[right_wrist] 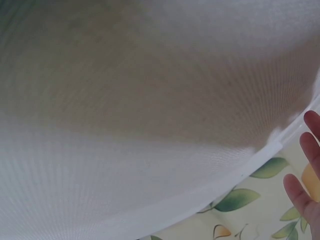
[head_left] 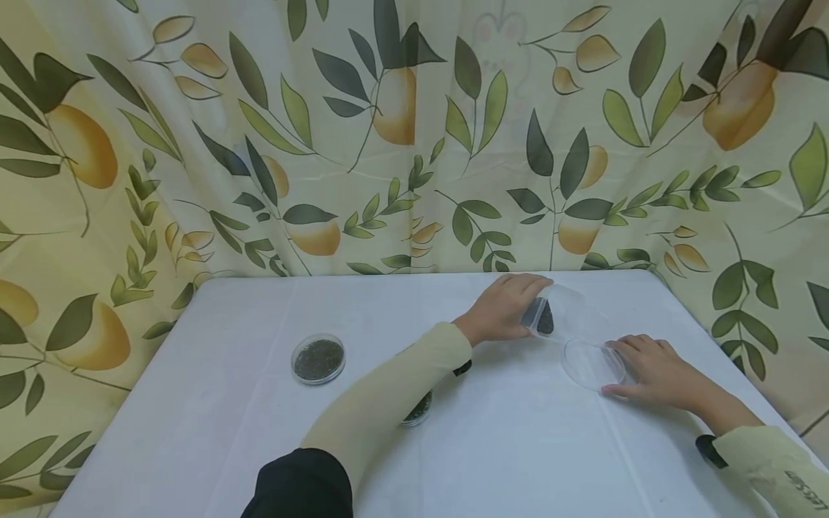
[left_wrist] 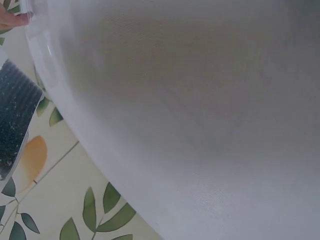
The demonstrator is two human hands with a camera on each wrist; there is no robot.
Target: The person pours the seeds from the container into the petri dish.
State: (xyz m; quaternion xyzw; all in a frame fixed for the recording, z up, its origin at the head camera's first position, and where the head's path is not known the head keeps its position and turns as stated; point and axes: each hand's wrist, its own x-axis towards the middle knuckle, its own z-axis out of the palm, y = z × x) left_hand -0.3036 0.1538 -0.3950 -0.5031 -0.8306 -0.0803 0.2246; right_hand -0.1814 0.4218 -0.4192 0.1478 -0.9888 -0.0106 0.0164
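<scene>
In the head view my left hand [head_left: 501, 309] holds a clear plastic container [head_left: 573, 306], which lies tilted towards the right. Dark granules [head_left: 545, 318] sit at its left end, close to my fingers. The left wrist view catches the dark contents [left_wrist: 15, 120] at its left edge. My right hand [head_left: 654, 374] has its thumb and fingers at the rim of a clear round dish [head_left: 591, 365], just below the container, and holds it at its right side. In the right wrist view several fingertips [right_wrist: 297, 192] show at the right edge.
A round clear dish of dark granules [head_left: 318, 359] stands on the left of the white-covered table [head_left: 194, 403]. Another dish [head_left: 419, 410], with dark green contents, is mostly hidden by my left sleeve. A leaf-and-fruit patterned curtain [head_left: 363, 237] hangs behind the table.
</scene>
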